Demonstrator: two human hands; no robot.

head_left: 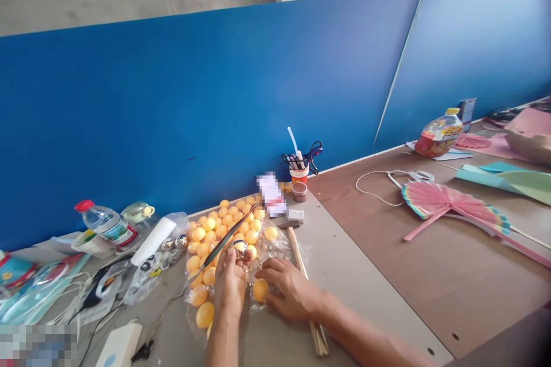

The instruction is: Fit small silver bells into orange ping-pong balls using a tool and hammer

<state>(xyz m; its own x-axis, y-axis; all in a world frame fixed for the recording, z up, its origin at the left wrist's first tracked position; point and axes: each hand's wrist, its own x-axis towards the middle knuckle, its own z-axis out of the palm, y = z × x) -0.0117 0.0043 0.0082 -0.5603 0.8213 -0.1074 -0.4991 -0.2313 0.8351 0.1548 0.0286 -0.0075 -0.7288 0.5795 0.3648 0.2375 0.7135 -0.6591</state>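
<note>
You are gripping the silver ball (239, 249) with your left hand's (232, 281) fingers, while your right hand (288, 289) is curving its parted fingers, palm down, to that ball's right.

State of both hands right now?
Left hand: closed on a shiny silver ball.
Right hand: fingers curled at an orange ball; can't tell if gripping.

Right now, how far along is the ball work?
Possibly done: two silver balls left of the orange balls. In hand: a third silver ball in the left hand; the right hand is at a single orange ball. Apparently left: the many plain orange ones; whether all count, I can't tell.
</note>
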